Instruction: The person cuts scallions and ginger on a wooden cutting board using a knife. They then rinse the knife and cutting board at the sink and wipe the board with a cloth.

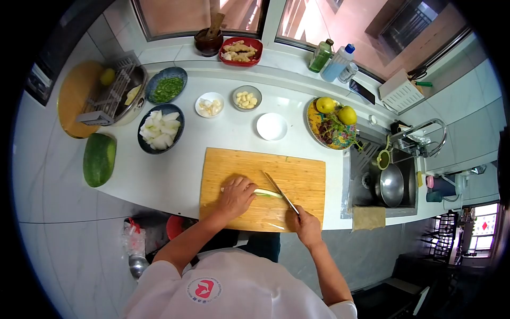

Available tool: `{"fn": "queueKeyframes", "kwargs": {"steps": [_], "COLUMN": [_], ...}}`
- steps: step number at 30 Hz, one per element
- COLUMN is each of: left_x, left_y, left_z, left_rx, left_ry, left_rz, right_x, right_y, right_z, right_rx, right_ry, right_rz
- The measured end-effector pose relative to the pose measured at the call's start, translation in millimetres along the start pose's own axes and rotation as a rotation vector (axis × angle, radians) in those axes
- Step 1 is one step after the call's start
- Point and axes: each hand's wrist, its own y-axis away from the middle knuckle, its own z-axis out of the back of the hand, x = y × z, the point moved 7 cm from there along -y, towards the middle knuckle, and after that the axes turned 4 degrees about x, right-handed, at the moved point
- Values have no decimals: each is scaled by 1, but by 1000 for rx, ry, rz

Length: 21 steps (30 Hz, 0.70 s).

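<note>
A pale green-white stalk, like a scallion [268, 193], lies across the wooden cutting board [239, 162]. My left hand [237, 196] is closed over its left part, fingers pressing it to the board. In my right hand [308, 226] is the handle of a kitchen knife [280, 190]. The blade slants up and left over the board, beside the stalk's right end; whether it touches the stalk I cannot tell. My palm and fingers hide most of the handle.
Behind the board stand a white bowl [272, 126], a bowl of garlic cloves [247, 99] and a dish of white pieces [209, 105]. Left are a bowl of white chunks [160, 129], chopped greens [168, 89] and a green melon [99, 159]. The sink [366, 196] is right.
</note>
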Motion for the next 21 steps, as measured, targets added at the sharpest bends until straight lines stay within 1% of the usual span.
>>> {"fn": "queueKeyframes", "kwargs": {"steps": [2,3,5,6,7,9,13,15,17,21], "left_x": [-11,-13,-12,-14,-13,-6,-4,-5,-6,-3], "left_y": [-1,0,3,3,2,1,-2,-3,-3,-4], "left_z": [5,-2,-22,-24,-27,-32,-32,-28,-26,-28], "left_rx": [-118,-120,-65,-57,-58,-110,-134,-184,-178,-169], "left_ry": [10,12,167,171,173,232,201,203,216,223], "left_rz": [-55,-56,-6,6,5,86,68,44,53,57], "right_x": [1,1,1,2,2,3,13,13,12,15], "right_y": [-1,-1,0,0,0,1,8,13,19,19], "right_z": [-1,-3,-5,-4,-4,0,12,16,15,20], "right_rx": [2,1,7,8,15,22,53,74,135,156], "right_ry": [9,11,-14,-12,-8,-1,33,43,99,115], "right_rz": [1,1,24,23,12,-1,-54,-85,-92,-90]}}
